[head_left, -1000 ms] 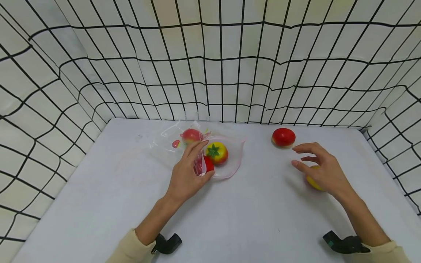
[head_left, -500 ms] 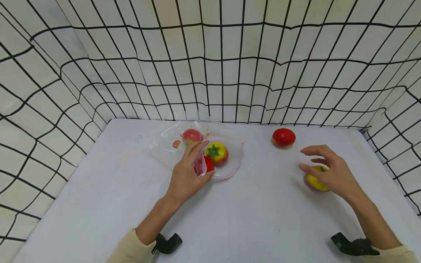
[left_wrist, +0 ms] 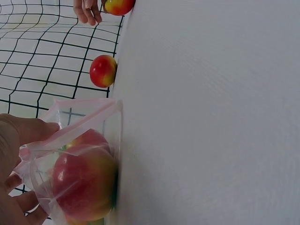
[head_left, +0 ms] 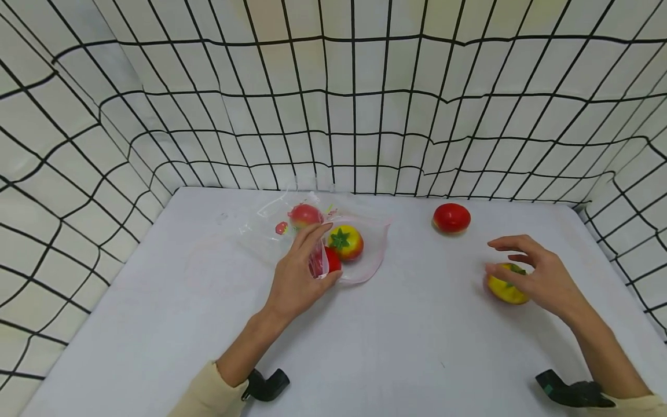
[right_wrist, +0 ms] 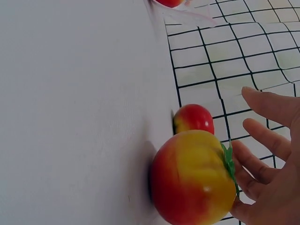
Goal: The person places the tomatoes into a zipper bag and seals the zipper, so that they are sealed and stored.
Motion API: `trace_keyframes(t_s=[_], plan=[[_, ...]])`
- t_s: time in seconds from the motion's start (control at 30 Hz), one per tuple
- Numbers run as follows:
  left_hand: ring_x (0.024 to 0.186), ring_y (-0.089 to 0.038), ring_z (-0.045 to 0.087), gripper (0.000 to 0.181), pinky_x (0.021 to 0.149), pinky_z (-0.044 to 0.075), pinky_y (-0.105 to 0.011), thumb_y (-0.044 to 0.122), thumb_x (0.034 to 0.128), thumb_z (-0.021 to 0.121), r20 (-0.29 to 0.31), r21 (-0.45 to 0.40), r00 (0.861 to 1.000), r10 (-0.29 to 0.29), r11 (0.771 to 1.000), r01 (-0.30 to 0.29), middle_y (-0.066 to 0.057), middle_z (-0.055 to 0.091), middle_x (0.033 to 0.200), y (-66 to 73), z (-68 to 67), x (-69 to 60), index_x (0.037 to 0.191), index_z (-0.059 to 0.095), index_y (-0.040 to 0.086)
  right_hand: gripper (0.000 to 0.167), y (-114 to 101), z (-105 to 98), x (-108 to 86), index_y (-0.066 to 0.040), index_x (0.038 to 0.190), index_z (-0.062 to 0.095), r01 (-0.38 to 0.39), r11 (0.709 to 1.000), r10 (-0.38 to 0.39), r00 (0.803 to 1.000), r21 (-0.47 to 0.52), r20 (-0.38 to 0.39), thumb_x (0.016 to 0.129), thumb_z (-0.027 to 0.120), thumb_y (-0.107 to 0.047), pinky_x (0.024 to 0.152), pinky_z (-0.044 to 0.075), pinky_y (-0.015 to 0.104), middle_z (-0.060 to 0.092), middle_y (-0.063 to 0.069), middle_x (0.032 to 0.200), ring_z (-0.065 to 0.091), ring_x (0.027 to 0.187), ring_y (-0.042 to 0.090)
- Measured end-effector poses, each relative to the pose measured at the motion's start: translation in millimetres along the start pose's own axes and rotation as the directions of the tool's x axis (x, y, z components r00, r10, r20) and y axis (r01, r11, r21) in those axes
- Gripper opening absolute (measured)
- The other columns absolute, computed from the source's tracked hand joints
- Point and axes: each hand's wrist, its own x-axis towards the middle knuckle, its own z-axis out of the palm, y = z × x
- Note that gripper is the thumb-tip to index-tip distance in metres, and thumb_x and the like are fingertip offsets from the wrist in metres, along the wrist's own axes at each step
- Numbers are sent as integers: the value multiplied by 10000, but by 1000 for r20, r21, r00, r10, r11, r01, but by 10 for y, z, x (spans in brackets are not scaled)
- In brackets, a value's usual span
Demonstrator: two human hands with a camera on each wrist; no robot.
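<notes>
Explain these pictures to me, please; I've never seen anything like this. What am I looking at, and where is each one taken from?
There is no robot here, only a person's two bare hands. The wide view is taken from the head, looking forward and down; the two smaller ones are taken from the wrists, so the scene looks tipped sideways there.

The left hand holds a clear, pink-rimmed bag with tomato-like fruits inside. Outside it, on the white table, are a red fruit towards the back and a yellow-and-red fruit by the right hand. That hand is over the fruit, thumb and fingers apart, and does not grip it. A black grid stands along the table's back and sides.
</notes>
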Motion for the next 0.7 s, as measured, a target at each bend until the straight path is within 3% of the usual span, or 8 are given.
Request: trace_keyframes(t_s=[0.27, 0.33, 0.53, 0.7], plan=[[1443, -251, 521, 878, 999, 600, -465, 167, 775, 921, 13, -1, 1000, -11, 1000, 11, -9, 486, 1553, 17, 31, 13, 1538, 490, 227, 457, 126, -67, -66, -146, 1333, 649, 0, 1000, 1, 1000, -24, 27, 919, 805, -260, 903, 382, -38, 568, -305, 1192, 444, 1145, -151], [1439, -252, 523, 880, 1003, 598, -465, 164, 771, 922, 8, 5, 1000, -6, 1000, 6, -12, 486, 1554, 11, 23, 17, 1536, 491, 223, 469, 139, -73, -60, -148, 1341, 644, 7, 1000, -6, 999, -25, 40, 916, 807, -260, 910, 381, -30, 592, -254, 1211, 441, 1153, -146], [1443, -257, 520, 886, 1004, 596, -473, 169, 769, 924, 3, 14, 1000, -6, 1000, 6, -20, 484, 1556, -5, 8, 15, 1539, 489, 223, 553, 201, -134, -53, -142, 1396, 602, -11, 998, 16, 995, -56, 101, 909, 810, -298, 898, 363, -11, 614, 61, 1337, 407, 1158, -158], [1440, -249, 519, 879, 1005, 598, -468, 173, 770, 924, 3, 16, 1000, -3, 1000, 3, -21, 490, 1552, -15, 10, 3, 1535, 494, 216, 650, 301, -188, -91, -101, 1448, 548, -34, 997, 45, 984, -65, 173, 890, 829, -281, 881, 386, -18, 595, 156, 1413, 402, 1127, -167]])
